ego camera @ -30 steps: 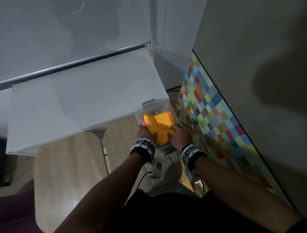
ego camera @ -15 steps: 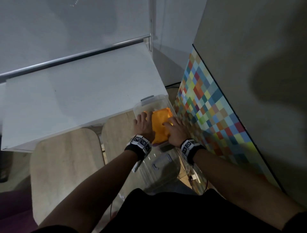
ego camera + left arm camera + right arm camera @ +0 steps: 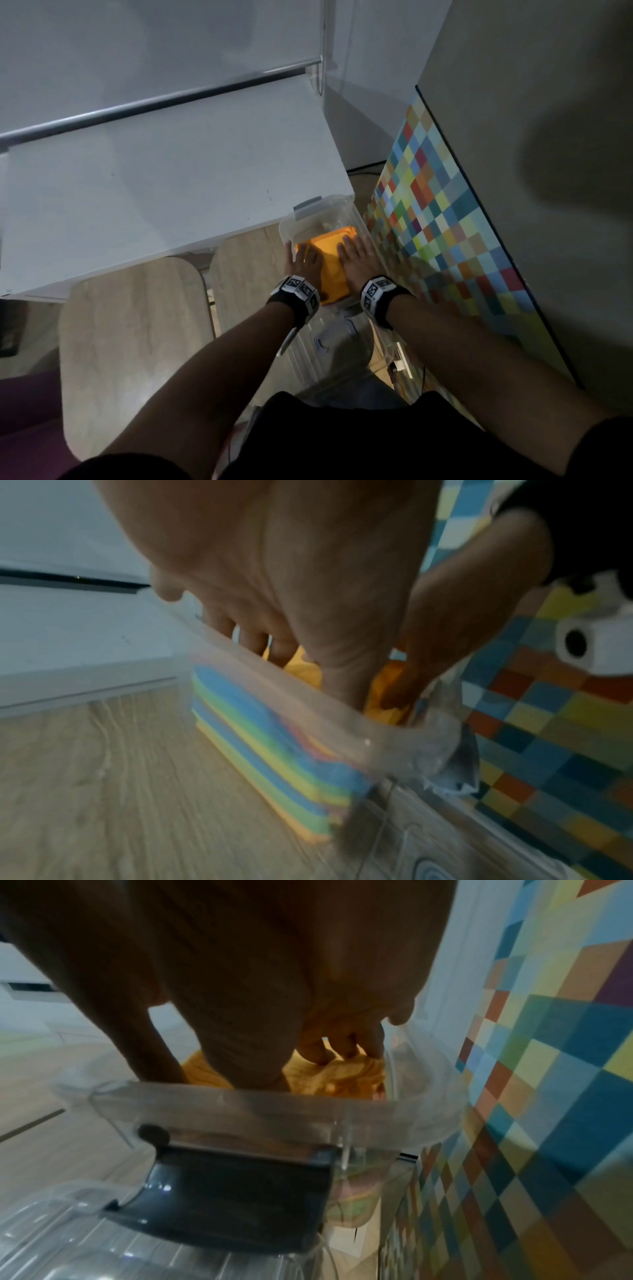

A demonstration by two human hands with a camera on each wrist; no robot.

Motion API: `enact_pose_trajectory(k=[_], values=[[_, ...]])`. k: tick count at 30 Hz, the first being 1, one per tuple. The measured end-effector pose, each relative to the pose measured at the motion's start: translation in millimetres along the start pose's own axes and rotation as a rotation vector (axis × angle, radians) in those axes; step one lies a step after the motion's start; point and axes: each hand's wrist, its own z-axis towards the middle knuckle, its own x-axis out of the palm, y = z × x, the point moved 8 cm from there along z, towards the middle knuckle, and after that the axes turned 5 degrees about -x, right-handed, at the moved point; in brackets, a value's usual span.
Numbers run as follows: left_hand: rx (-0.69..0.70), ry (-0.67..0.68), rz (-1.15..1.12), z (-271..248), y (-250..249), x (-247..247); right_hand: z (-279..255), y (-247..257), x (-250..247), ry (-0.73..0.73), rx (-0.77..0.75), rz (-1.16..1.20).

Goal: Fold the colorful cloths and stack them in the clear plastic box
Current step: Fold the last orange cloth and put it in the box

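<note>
The clear plastic box [image 3: 318, 209] stands on a wooden seat beside the checkered wall. A folded orange cloth [image 3: 330, 270] lies on top of its contents. My left hand [image 3: 303, 260] rests flat on the cloth's left side and my right hand [image 3: 354, 255] rests flat on its right side, with the fingers straight and pointing away from me. Through the clear wall, the left wrist view shows a stack of folded cloths [image 3: 274, 745] in blue, green and yellow under the orange cloth [image 3: 304, 669]. In the right wrist view my fingers [image 3: 342, 1045] press the orange cloth [image 3: 346, 1074] behind the box rim [image 3: 240, 1104].
The clear lid [image 3: 339, 346] with a grey latch lies just in front of the box. A white table [image 3: 171, 171] with a metal rail [image 3: 154, 99] is to the left and beyond. Two wooden seats [image 3: 130, 325] stand below it. A colourful checkered panel [image 3: 445, 222] runs close on the right.
Both hands have slid forward from the near edge of the orange cloth onto its top, and the cloth now sits lower and flatter in the box.
</note>
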Motion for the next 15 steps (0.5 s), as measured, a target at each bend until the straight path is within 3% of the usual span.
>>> enact_pose_trajectory(k=[4, 7, 9, 12, 15], values=[[-0.05, 0.042, -0.046, -4, -7, -8, -6, -2, -6, -0.05, -0.065, 0.05], [-0.012, -0.007, -0.052, -2, 3, -14, -26, -9, -20, -0.271, -0.13, 0.184], [0.033, -0.015, -0.056, -1, 11, -11, -41, -16, -20, -0.375, -0.07, 0.173], [0.069, -0.013, -0.083, -3, 17, -3, -50, -18, -13, -0.278, 0.061, 0.134], [0.076, 0.01, -0.128, -5, 17, -3, -49, -18, -22, -0.303, 0.111, 0.117]])
